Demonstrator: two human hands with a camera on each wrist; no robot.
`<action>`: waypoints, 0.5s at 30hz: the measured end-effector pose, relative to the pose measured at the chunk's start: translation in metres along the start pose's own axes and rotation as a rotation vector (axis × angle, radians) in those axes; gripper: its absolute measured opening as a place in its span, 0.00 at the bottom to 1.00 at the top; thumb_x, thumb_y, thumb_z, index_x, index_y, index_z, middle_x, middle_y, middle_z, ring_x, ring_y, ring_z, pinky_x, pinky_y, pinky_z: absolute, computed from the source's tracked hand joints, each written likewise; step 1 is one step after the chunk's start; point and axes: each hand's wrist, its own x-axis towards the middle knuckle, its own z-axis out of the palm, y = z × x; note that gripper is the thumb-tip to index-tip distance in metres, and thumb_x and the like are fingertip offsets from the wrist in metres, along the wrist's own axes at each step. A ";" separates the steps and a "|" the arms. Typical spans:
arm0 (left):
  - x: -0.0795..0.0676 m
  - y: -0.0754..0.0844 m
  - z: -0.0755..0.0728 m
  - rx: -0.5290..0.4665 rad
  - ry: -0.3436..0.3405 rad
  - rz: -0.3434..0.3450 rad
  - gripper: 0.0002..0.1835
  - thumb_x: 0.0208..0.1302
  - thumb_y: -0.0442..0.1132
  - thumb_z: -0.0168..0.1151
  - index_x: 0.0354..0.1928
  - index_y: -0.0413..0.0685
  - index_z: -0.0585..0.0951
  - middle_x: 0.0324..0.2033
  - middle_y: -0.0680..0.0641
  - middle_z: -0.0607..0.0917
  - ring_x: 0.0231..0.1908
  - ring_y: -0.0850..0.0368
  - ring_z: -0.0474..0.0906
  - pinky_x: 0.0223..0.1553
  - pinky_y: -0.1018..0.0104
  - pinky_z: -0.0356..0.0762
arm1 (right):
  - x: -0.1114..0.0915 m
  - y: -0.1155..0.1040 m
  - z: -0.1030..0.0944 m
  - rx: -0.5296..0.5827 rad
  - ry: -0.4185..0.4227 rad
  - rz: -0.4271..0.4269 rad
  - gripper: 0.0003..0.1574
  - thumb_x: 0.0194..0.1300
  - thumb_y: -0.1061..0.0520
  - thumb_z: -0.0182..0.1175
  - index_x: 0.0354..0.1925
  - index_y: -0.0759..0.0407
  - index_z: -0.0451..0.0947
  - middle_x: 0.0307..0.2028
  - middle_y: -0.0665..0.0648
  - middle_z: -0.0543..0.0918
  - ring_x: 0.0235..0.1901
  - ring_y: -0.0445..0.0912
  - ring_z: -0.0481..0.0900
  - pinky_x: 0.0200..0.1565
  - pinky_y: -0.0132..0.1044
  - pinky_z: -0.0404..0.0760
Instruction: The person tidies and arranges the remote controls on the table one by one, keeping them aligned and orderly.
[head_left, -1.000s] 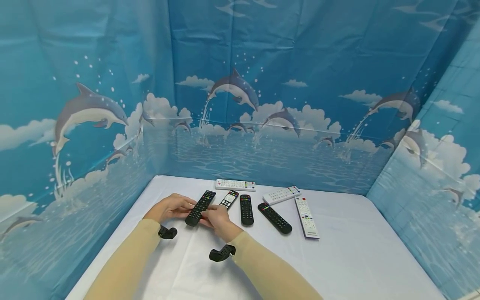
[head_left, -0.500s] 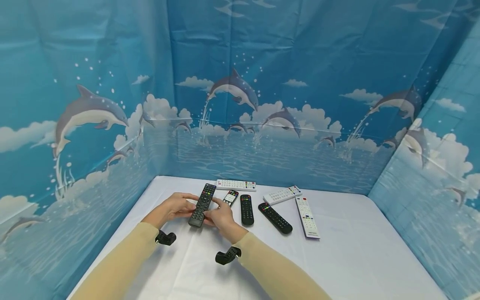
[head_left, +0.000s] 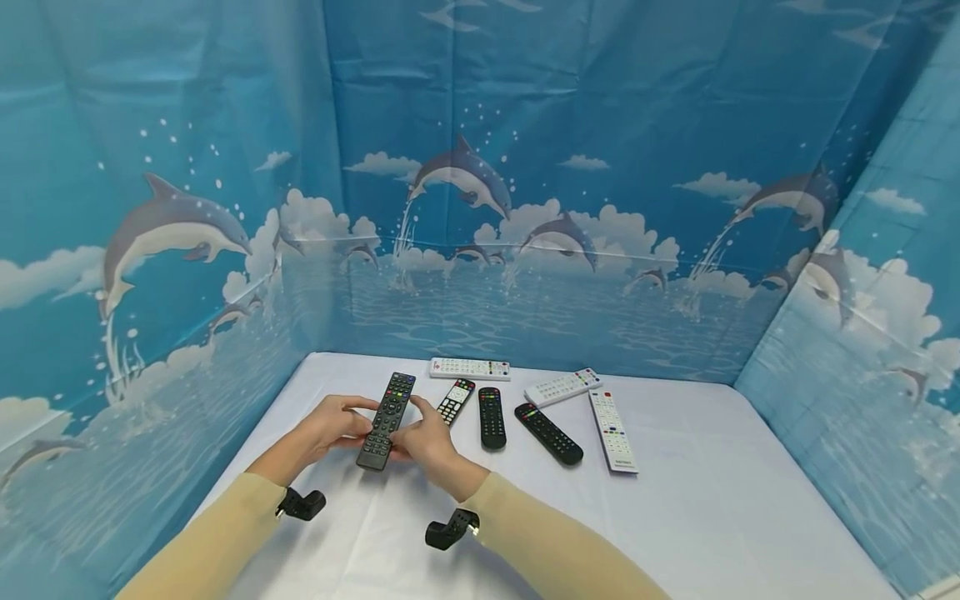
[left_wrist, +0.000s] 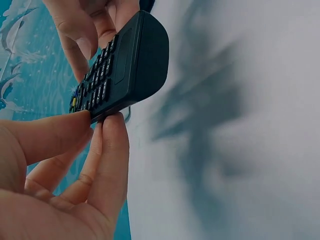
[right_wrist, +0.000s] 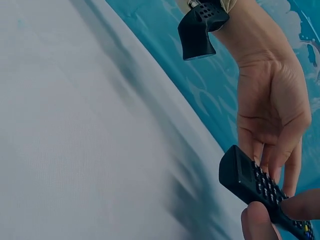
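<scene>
A long black remote control (head_left: 387,421) with several coloured keys is held above the white table, keys facing up. My left hand (head_left: 330,429) pinches its left edge between thumb and fingers. On the opposite edge, my right hand (head_left: 435,446) grips it the same way. The left wrist view shows the remote's blunt end (left_wrist: 152,60) raised off the cloth, with a shadow beneath. In the right wrist view, the right thumb (right_wrist: 302,205) lies over the keys. A black-and-white remote (head_left: 455,402) lies just beyond the right hand, partly hidden by it.
On the white tablecloth (head_left: 705,508) lie two more black remotes, one upright (head_left: 492,418) and one slanted (head_left: 549,435). White remotes rest at the back (head_left: 470,369), behind the slanted one (head_left: 562,387) and farther right (head_left: 613,432). A dolphin-print curtain (head_left: 480,321) encloses the table.
Both hands first lifted the black remote a little and turned it more upright, then carried it left and nearer to me. The other remotes have stayed in place.
</scene>
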 end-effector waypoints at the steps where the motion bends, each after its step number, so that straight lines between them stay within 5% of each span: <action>1: -0.003 -0.001 -0.002 0.007 -0.002 0.009 0.27 0.60 0.24 0.63 0.63 0.40 0.79 0.37 0.41 0.86 0.36 0.52 0.83 0.42 0.54 0.85 | -0.002 -0.001 0.001 0.013 -0.009 0.008 0.51 0.59 0.72 0.64 0.77 0.54 0.58 0.31 0.62 0.83 0.32 0.56 0.87 0.36 0.45 0.88; 15: -0.030 -0.017 -0.017 0.018 -0.035 -0.015 0.29 0.60 0.24 0.64 0.66 0.38 0.76 0.35 0.41 0.86 0.35 0.52 0.83 0.41 0.53 0.86 | -0.023 0.000 0.013 0.189 -0.128 0.139 0.50 0.57 0.69 0.58 0.77 0.57 0.57 0.36 0.67 0.85 0.36 0.55 0.87 0.44 0.50 0.86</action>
